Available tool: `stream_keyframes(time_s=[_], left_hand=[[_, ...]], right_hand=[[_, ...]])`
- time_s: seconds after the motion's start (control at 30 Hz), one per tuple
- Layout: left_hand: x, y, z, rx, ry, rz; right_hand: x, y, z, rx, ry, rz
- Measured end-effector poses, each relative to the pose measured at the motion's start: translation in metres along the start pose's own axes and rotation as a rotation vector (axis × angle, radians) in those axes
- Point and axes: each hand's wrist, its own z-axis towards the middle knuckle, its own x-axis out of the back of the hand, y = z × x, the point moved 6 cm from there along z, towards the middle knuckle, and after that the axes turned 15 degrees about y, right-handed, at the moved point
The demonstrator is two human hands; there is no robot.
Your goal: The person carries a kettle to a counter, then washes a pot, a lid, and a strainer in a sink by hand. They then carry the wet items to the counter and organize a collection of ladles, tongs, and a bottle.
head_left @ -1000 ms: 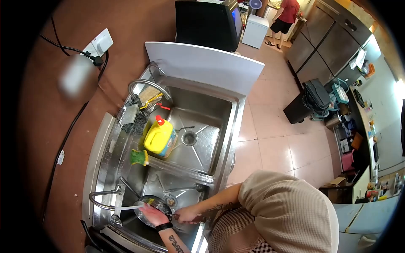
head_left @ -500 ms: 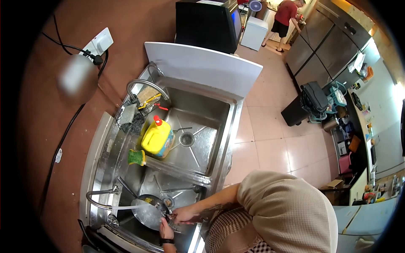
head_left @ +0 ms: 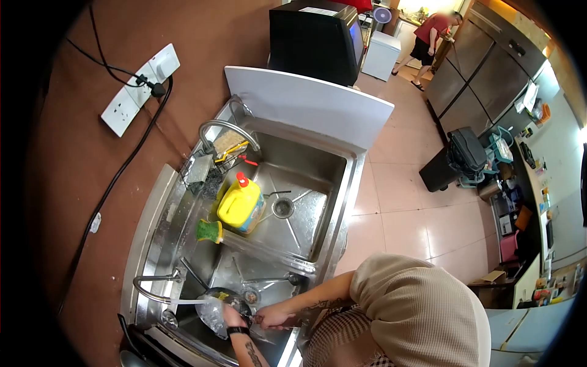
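Observation:
In the near sink basin (head_left: 229, 260), a round silver-grey pan (head_left: 211, 318) lies tilted under water from the tap (head_left: 150, 282). My left hand (head_left: 232, 315), with a dark band at the wrist, reaches over the pan into the splashing water; its fingers are blurred. My right hand (head_left: 273, 316) is closed at the pan's near side, around what looks like its handle. Partly beneath the pan sits a dark pan (head_left: 229, 296), whose long handle (head_left: 194, 273) leans toward the tap. A green-and-yellow sponge (head_left: 210, 231) rests on the divider between basins.
A yellow detergent jug (head_left: 239, 207) with a red cap stands in the far basin (head_left: 306, 226). A wire rack with a scrubber (head_left: 199, 170) hangs near the second tap (head_left: 229, 124). A white splash board (head_left: 312, 107) borders the sink. Another person (head_left: 428, 43) stands by the steel fridge (head_left: 489, 67).
My left hand has moved from the pan's edge over its inside, into the water. My right hand stays at the pan's near side. The person at the back has shifted their stance.

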Motion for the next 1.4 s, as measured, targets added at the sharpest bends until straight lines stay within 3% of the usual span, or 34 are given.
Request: stream_keyframes(time_s=[0.03,0.1,0.17,0.2,0.23,0.37,0.43,0.5,0.57,0.63,0.7,0.77,0.8,0.83,0.87,0.93,0.97,1.03,1.07,1.13,1.17,1.2,1.23,1.3,1.37,1.4], left_hand=[[-0.005,0.004,-0.03,-0.105,-0.137,0.249],[0.014,-0.002,-0.048,-0.056,-0.336,0.49],[0.045,-0.004,-0.04,-0.492,-0.546,1.285],[0.03,0.012,-0.058,-0.736,-0.633,1.666],[0.032,0.033,-0.071,-0.642,-0.4,1.827],[0.008,0.053,-0.034,-0.914,0.251,1.415],[-0.006,0.04,-0.007,-0.401,0.248,0.066],[-0.036,0.027,-0.039,0.227,-0.071,-0.024],[-0.046,0.025,-0.058,0.106,-0.318,0.084],[-0.026,0.008,-0.067,-0.062,-0.409,0.432],[-0.025,0.019,-0.065,-0.496,-0.486,1.109],[0.009,0.025,-0.065,-0.844,-0.468,1.774],[0.022,0.027,-0.052,-0.94,-0.338,2.006],[0.014,0.056,-0.066,-1.167,-0.151,2.089],[0.022,0.049,-0.042,-1.482,0.047,1.771],[-0.012,0.09,-0.069,-0.988,0.113,1.596],[-0.019,0.063,-0.035,-1.048,0.216,1.493],[-0.045,0.013,0.028,-0.826,-0.198,1.235],[-0.052,0.005,0.012,-0.647,-0.079,0.79],[-0.052,0.024,-0.047,-0.208,-0.082,0.325],[-0.051,0.033,-0.086,0.064,-0.205,0.291],[-0.05,0.032,-0.092,-0.078,-0.26,0.195],[-0.039,0.028,-0.098,-0.157,-0.232,0.196],[-0.025,0.036,-0.103,-0.152,-0.176,0.109],[-0.019,0.05,-0.099,-0.025,-0.021,-0.591],[-0.009,0.051,-0.091,0.004,0.145,-0.76]], right_hand=[[0.003,0.002,-0.003,-0.027,0.008,0.036],[0.012,-0.014,-0.031,-0.081,0.052,0.086],[0.017,-0.006,-0.026,-0.056,0.045,0.016],[0.02,-0.007,-0.025,-0.005,0.05,0.009],[0.017,-0.006,-0.024,0.045,0.051,0.007],[0.005,-0.005,-0.015,0.01,0.023,0.034],[0.003,-0.003,0.0,0.041,0.001,-0.002],[0.008,-0.009,-0.002,0.052,0.01,-0.092],[0.024,-0.017,-0.014,-0.064,0.081,0.017],[0.036,-0.029,-0.025,0.019,0.082,0.044],[0.044,-0.036,-0.043,0.002,0.066,-0.064],[0.042,-0.03,-0.052,-0.125,0.018,0.096],[0.039,-0.031,-0.056,-0.151,0.015,0.104],[0.038,-0.034,-0.059,-0.18,0.005,0.101],[0.034,-0.035,-0.058,-0.206,0.053,0.093],[0.03,-0.043,-0.053,-0.225,0.073,0.103],[0.026,-0.045,-0.05,-0.227,0.055,0.142],[0.024,-0.035,-0.036,-0.139,0.053,-0.023],[0.023,-0.036,-0.036,-0.146,0.053,-0.037],[0.031,-0.037,-0.029,-0.15,0.069,-0.057],[0.035,-0.032,-0.024,-0.163,0.084,-0.033],[0.037,-0.028,-0.019,-0.166,0.056,0.009],[0.044,-0.025,-0.014,-0.119,0.09,-0.185],[0.039,-0.037,-0.017,-0.019,0.155,-0.562],[0.03,-0.054,-0.023,0.044,0.202,-0.961],[0.024,-0.062,-0.025,0.132,0.256,-1.1]])
